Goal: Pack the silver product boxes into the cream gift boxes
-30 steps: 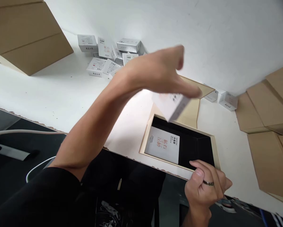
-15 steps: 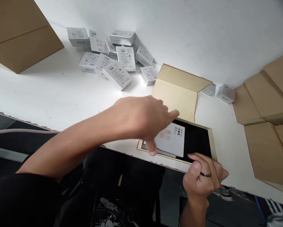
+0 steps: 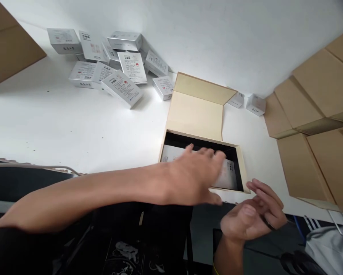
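Observation:
An open cream gift box point(image 3: 242, 168) with a black inside sits near the table's front edge, its hinged lid point(image 3: 195, 114) folded back. Flat silver-white tea boxes lie inside: one shows at the left point(image 3: 169, 152), another at the right point(image 3: 229, 177). Across the middle of them reaches my left hand point(image 3: 192, 173), palm down with fingers spread and a little blurred. It covers much of the contents, and whether it touches them I cannot tell. My right hand point(image 3: 257, 212), with a dark ring, is beside the front right corner, loosely curled, fingers apart and holding nothing.
Several small silver tea boxes point(image 3: 122, 88) lie in a loose heap at the back left. Two more point(image 3: 255, 105) stand behind the lid, by the wall. Brown cartons point(image 3: 303, 152) are stacked at the right, and another brown carton point(image 3: 13, 49) is at the far left.
My left hand has moved right over the gift box, and its fingers have spread. White now shows at the box's right end, where black showed before. My right hand has opened away from the rim.

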`<move>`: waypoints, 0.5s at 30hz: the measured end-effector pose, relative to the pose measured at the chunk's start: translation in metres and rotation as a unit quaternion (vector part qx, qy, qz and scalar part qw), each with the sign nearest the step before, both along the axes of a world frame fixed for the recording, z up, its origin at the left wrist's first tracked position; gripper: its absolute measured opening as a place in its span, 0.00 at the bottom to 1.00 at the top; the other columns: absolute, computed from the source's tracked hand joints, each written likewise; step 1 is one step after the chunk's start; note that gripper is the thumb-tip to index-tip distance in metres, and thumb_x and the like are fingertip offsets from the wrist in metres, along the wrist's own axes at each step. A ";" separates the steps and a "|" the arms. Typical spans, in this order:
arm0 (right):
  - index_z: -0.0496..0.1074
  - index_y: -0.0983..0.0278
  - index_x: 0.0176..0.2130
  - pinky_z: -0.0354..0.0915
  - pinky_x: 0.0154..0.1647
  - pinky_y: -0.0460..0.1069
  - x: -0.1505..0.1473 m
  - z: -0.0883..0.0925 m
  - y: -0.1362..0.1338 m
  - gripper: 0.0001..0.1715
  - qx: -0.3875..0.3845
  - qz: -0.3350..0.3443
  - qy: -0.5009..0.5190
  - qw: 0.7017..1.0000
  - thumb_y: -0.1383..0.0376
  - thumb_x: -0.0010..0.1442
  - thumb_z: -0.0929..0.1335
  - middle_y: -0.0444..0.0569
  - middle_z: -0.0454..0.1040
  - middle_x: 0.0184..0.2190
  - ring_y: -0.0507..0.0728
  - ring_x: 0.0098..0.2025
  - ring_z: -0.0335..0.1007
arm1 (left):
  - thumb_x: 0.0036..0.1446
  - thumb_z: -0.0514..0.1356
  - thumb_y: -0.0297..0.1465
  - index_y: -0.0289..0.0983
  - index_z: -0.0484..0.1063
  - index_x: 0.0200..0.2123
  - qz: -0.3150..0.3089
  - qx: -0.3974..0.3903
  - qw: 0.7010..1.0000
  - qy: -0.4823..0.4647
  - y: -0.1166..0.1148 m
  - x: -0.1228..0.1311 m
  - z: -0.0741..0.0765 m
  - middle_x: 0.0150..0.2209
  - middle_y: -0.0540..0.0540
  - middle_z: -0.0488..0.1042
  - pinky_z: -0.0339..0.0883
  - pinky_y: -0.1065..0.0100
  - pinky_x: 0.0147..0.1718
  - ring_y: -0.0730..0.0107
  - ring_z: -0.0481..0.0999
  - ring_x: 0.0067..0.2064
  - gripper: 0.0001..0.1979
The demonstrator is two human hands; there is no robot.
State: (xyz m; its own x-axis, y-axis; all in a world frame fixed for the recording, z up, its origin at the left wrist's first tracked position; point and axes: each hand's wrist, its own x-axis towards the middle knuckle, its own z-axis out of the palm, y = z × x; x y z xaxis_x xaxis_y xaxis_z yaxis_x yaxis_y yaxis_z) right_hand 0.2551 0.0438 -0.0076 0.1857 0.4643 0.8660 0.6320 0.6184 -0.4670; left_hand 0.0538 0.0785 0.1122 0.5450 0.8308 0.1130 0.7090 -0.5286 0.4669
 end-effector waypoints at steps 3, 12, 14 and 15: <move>0.75 0.57 0.56 0.69 0.43 0.66 -0.002 0.004 -0.001 0.19 0.003 -0.014 0.008 1.000 0.53 0.71 0.66 0.52 0.72 0.42 0.67 0.47 0.77 | 0.66 0.64 0.46 0.42 0.70 0.57 0.007 0.048 0.999 0.023 -0.004 0.012 0.023 0.69 0.41 0.67 0.56 0.41 0.71 0.50 0.62 0.73 0.22; 0.80 0.49 0.49 0.68 0.39 0.65 -0.009 0.077 0.012 0.14 -0.082 0.108 -0.091 0.987 0.61 0.65 0.68 0.48 0.72 0.40 0.70 0.47 0.79 | 0.63 0.65 0.51 0.33 0.73 0.48 0.064 0.068 0.994 0.056 -0.056 -0.049 -0.028 0.57 0.32 0.77 0.67 0.43 0.61 0.43 0.75 0.61 0.26; 0.75 0.48 0.52 0.68 0.49 0.66 -0.023 0.102 0.038 0.15 -0.175 0.172 -0.185 0.952 0.59 0.66 0.67 0.48 0.75 0.46 0.66 0.50 0.76 | 0.59 0.67 0.54 0.31 0.71 0.54 0.074 0.104 0.989 0.070 -0.064 -0.050 -0.054 0.64 0.27 0.71 0.62 0.35 0.64 0.36 0.66 0.69 0.34; 0.74 0.52 0.51 0.69 0.52 0.65 -0.035 0.111 0.056 0.14 -0.192 0.184 -0.238 0.934 0.56 0.66 0.67 0.50 0.76 0.46 0.64 0.50 0.75 | 0.59 0.67 0.54 0.31 0.70 0.57 0.078 0.115 0.988 0.072 -0.066 -0.049 -0.064 0.66 0.26 0.68 0.60 0.33 0.66 0.35 0.62 0.71 0.35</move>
